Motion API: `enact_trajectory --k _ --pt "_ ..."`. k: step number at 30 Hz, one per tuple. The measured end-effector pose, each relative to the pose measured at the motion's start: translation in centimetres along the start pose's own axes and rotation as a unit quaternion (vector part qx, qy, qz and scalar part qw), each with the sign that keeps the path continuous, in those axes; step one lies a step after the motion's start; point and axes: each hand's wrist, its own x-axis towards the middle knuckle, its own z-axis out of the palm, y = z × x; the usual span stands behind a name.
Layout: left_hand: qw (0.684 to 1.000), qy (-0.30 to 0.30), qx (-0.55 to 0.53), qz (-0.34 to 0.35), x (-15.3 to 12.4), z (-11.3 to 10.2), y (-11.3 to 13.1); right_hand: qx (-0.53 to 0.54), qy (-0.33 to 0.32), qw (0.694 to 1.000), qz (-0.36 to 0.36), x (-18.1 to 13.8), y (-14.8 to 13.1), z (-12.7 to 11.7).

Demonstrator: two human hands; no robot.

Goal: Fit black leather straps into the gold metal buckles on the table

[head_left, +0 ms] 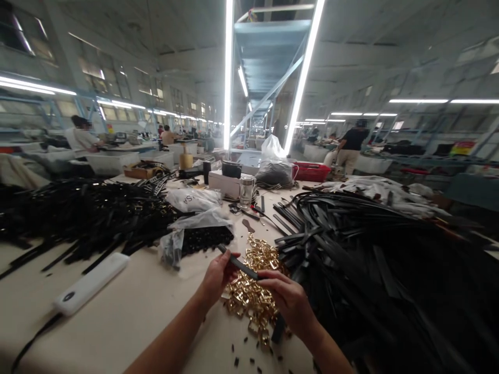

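Observation:
A black strap (241, 265) stretches between my two hands, above a heap of gold metal buckles (255, 301). My left hand (217, 275) pinches it near its far-left end. The fingers of my right hand (288, 296) are closed on the other end, which they partly cover. To the right spreads a big pile of black straps (351, 249). Small black pieces (236, 362) lie scattered on the table below the buckles. Beyond my left hand, an open clear plastic bag (175, 241) holds many small black parts (206, 237).
At left are a white device (91, 283) with a black cord and a heap of black straps with gold fittings (86, 213). A glass jar (246, 192), a white box (225, 184) and a red bin (312, 171) stand farther back. A person (353, 143) stands at the far right.

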Motion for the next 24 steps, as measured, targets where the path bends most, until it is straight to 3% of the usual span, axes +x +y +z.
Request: enact_trajectory --k 9,14,17,21,24 --pt "0.998 0.056 0.01 -0.002 0.6 -0.6 0.7 -0.087 -0.003 0.996 0.032 -0.1 0.2 -1.9" --pt "0.997 0.061 0.026 -0.035 0.2 -0.5 0.8 -0.282 0.087 0.956 0.007 0.1 -0.4 -2.6" --pt "0.996 0.063 0.025 -0.051 -0.1 0.0 0.5 -0.335 0.13 0.933 -0.003 0.3 -1.3 -2.2" --pt "0.997 0.042 0.004 -0.07 -0.8 0.9 -0.2 -0.336 0.059 0.94 -0.005 0.4 -2.2 -0.2" --pt "0.995 0.043 -0.021 -0.085 -1.3 1.5 -0.3 -0.32 0.004 0.947 0.039 0.1 -2.0 1.3"
